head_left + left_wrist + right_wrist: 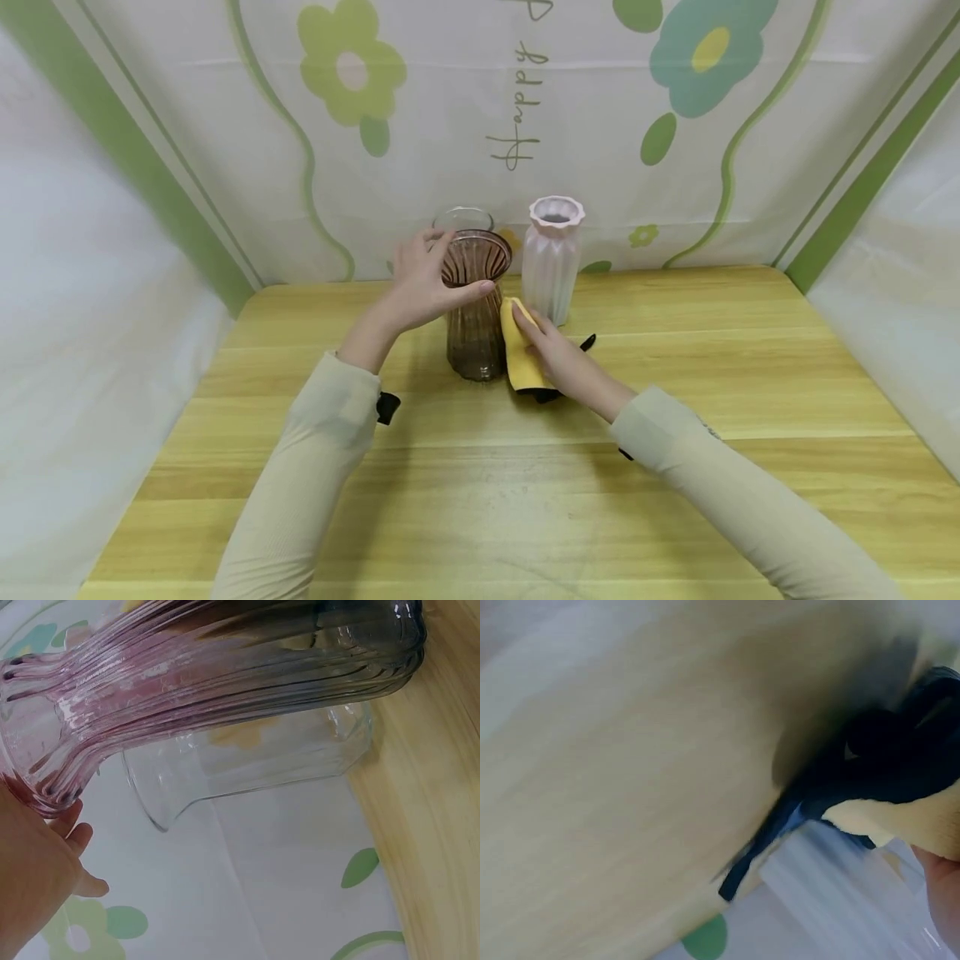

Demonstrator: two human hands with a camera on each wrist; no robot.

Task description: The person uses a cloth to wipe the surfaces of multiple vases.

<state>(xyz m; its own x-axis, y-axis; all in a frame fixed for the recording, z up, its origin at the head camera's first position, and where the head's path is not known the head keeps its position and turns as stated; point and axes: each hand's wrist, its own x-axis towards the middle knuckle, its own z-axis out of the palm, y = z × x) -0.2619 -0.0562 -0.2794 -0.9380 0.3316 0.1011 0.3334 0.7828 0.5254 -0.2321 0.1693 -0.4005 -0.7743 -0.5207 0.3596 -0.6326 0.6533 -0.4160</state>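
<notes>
A ribbed glass vase (477,333), tinted brownish purple, stands upright on the table. My left hand (423,279) is at its flared rim, thumb across the front and fingers at the far side; in the left wrist view the hand (37,862) touches that rim. My right hand (558,354) grips a folded yellow and black cloth (522,354), thumb on top, right beside the vase's lower right side. In the right wrist view the dark part of the cloth (900,765) hangs in folds, with a narrow end sticking out.
Behind the tinted vase stands a clear glass vase (262,757), mostly hidden in the head view. A pleated white-pink vase (551,258) stands to the right, just beyond my right hand. A flower-printed curtain (450,108) hangs along the back edge of the wooden table (480,500).
</notes>
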